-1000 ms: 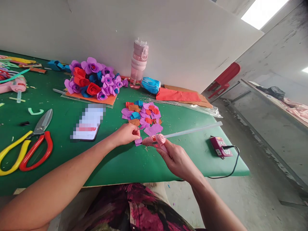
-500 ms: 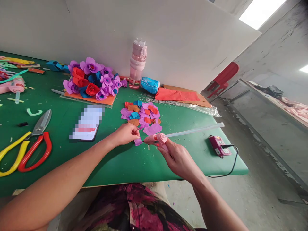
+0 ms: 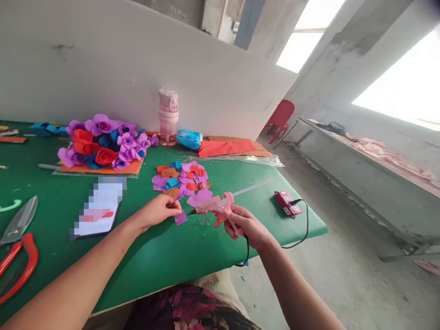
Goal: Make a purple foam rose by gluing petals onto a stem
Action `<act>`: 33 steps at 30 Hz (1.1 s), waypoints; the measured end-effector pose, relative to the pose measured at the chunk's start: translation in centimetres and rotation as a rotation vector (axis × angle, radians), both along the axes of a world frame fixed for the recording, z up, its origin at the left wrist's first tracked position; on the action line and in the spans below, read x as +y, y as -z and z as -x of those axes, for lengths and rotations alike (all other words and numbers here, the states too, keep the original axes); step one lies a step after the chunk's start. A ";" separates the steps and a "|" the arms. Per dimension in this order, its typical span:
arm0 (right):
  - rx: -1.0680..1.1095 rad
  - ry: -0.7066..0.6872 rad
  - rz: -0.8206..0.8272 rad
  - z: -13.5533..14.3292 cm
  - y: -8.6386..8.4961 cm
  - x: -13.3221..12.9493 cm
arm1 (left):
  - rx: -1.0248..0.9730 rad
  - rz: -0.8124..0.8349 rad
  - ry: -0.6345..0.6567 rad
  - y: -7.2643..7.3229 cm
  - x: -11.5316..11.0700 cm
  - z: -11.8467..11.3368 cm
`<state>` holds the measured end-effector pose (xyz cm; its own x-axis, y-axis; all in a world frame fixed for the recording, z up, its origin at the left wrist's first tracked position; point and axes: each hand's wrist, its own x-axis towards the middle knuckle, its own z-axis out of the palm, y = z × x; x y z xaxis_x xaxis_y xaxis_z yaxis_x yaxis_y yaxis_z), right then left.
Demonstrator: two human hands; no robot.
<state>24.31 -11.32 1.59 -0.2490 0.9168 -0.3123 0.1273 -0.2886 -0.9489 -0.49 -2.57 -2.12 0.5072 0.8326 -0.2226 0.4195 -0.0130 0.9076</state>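
My right hand [image 3: 245,224] is wrapped round the handle of a pink hot glue gun [image 3: 215,205]. A long clear glue stick [image 3: 254,187] sticks out of the gun's rear, and its dark nozzle points left. Just beside the nozzle, a small purple paper petal [image 3: 180,217] is pinched between the fingertips of my left hand [image 3: 160,211]. Whether the nozzle touches the petal I cannot tell. Beyond both hands lies a loose pile of purple, red, blue and brown paper petals [image 3: 199,198].
Finished paper flowers [image 3: 106,142] lie on an orange sheet at the back left, near a phone [image 3: 101,211] and scissors [image 3: 20,224]. A pink bottle [image 3: 168,117], a blue packet [image 3: 189,139] and red paper [image 3: 227,147] line the back. A corded magenta box [image 3: 288,204] sits right.
My view has swung to the right and up. The glue gun has turned so its side shows more, and its nozzle stays by the petal. My left hand keeps its pinch.
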 end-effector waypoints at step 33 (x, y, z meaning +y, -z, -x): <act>-0.126 0.019 -0.423 8.5 1.3 10.6 | -0.298 0.042 -0.189 -2.6 0.5 2.6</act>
